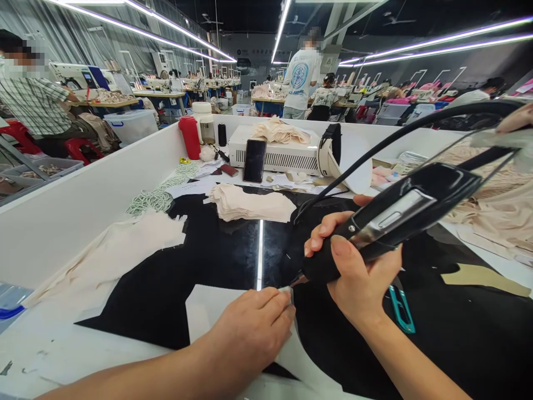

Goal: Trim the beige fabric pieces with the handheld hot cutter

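Observation:
My right hand (358, 283) is wrapped around a black corded handheld tool (383, 216) with a silver switch plate. Its narrow metal tip (298, 279) points down and left, right beside my left fingertips. My left hand (258, 328) is closed, fingers pressed together over the edge of a white cut panel (204, 305) lying on the black work surface. A bit of pale material (285, 289) shows at those fingertips. Whether the panel is fabric or paper I cannot tell. Teal-handled thread snips (402, 310) lie just right of my right wrist.
Stacked cream fabric pieces (252, 203) lie ahead, with more cream fabric (137, 244) on the left. Behind stand a phone (255, 160), a white vented box (283, 158) and a red bottle (190, 137). The tool's black cable (375, 141) arches overhead. A white side wall (104, 172) borders the table.

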The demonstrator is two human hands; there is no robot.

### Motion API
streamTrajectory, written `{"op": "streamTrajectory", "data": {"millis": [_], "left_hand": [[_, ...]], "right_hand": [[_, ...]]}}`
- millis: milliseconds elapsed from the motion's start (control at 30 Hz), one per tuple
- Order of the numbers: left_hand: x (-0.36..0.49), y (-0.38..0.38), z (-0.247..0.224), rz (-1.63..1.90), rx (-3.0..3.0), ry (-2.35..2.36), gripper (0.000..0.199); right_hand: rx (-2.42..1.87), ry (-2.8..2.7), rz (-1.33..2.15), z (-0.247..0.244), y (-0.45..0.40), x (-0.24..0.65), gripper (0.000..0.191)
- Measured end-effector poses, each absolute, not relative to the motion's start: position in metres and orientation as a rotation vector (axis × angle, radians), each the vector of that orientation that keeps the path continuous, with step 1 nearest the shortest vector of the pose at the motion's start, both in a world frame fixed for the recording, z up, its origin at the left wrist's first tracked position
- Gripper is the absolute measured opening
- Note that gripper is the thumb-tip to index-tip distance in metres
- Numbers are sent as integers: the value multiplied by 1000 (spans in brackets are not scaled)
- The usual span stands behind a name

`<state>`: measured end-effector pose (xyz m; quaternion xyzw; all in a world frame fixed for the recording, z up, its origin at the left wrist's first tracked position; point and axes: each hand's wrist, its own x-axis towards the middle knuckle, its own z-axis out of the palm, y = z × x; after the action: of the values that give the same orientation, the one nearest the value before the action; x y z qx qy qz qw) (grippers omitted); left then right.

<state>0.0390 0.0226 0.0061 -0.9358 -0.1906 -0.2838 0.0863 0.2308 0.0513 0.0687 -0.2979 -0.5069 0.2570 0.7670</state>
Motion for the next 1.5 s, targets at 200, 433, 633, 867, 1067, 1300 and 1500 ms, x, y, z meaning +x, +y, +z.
{"op": "streamTrajectory", "data": {"millis": [200, 433, 633, 867, 1067, 1300, 1500], "left_hand": [[37, 23, -2, -676, -2846, -563, 23], [39, 24, -8, -701, -2812, -527, 24], [40, 25, -5, -796, -2750, -522, 25], [41, 24, -4, -755, -2770, -497, 31], [41, 23, -5, -769, -2742, -489, 27], [42, 23, -9, -802, -2699, -503, 28], [44, 23, -8, -862, -2701, -519, 33]], "right_hand": [[-668, -1105, 541, 69, 52, 230, 43], [-672, -1092, 540, 70, 54, 231, 38], [-658, -1049, 529, 77, 53, 230, 39], [-681, -1063, 559, 71, 51, 229, 51], [-666, -1061, 560, 70, 51, 228, 51], [-620, -1043, 576, 69, 52, 226, 48], [-633, -1045, 577, 67, 54, 222, 50]]}}
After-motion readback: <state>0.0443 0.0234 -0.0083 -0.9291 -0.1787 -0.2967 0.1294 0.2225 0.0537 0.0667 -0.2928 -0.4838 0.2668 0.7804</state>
